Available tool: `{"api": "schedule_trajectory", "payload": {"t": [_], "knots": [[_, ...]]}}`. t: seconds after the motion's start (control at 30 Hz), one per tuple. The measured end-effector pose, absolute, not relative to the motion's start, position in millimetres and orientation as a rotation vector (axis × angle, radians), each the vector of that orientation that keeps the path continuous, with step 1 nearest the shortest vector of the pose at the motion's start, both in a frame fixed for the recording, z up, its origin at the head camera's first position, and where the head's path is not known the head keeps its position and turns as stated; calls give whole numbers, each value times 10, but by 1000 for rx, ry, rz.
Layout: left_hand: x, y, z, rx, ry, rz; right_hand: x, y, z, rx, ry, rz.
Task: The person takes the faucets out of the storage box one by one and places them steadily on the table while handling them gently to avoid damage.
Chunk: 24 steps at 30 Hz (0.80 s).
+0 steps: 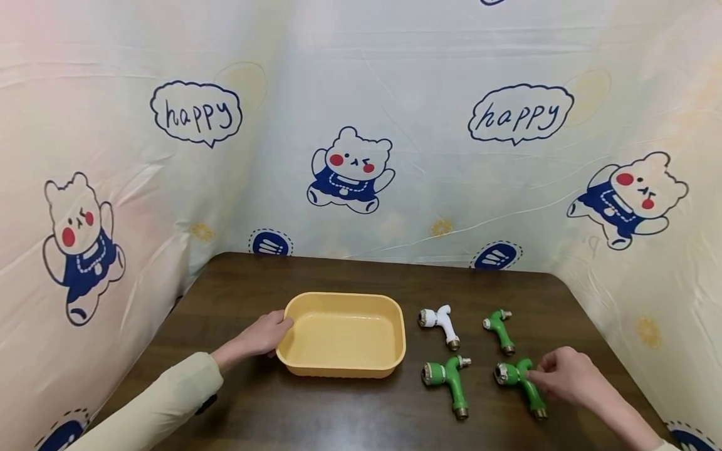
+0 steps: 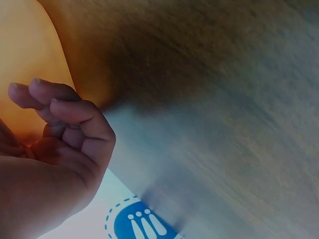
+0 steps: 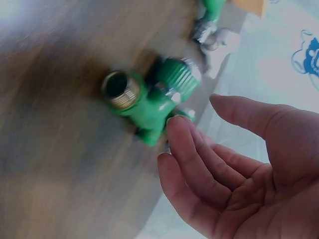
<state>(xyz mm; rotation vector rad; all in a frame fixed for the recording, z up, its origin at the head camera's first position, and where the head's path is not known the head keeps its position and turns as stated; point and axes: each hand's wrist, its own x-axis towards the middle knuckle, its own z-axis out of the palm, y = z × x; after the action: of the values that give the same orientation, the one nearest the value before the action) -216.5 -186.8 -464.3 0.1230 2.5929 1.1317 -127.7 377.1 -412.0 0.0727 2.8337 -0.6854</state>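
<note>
At its left end, a yellow plastic basin point(image 1: 341, 369) is gripped by my left hand point(image 1: 264, 333), thumb over the rim. In the left wrist view, the curled fingers point(image 2: 75, 110) lie against the basin's outer wall point(image 2: 35, 45). My right hand point(image 1: 572, 378) hovers beside the near-right green faucet point(image 1: 529, 391), overlapping its edge in the head view. The right wrist view shows thumb and fingers parted, with nothing between them, just short of that green faucet point(image 3: 149, 112). Its threaded brass end point(image 3: 121, 90) faces the camera.
Left of that faucet lies another green faucet point(image 1: 455, 385) with a ribbed knob. Behind them are a white faucet point(image 1: 442, 322) and a slimmer green faucet point(image 1: 501, 332). All rest on a dark wooden table point(image 1: 361, 416), with a printed curtain point(image 1: 417, 188) around its back and sides.
</note>
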Motion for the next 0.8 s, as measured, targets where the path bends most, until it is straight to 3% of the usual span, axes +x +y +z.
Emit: {"api": "schedule_trajectory", "payload": {"t": [0.8], "knots": [[-2156, -1883, -4637, 114, 2583, 1134, -1333, 3447, -3978, -106, 2816, -806]]}}
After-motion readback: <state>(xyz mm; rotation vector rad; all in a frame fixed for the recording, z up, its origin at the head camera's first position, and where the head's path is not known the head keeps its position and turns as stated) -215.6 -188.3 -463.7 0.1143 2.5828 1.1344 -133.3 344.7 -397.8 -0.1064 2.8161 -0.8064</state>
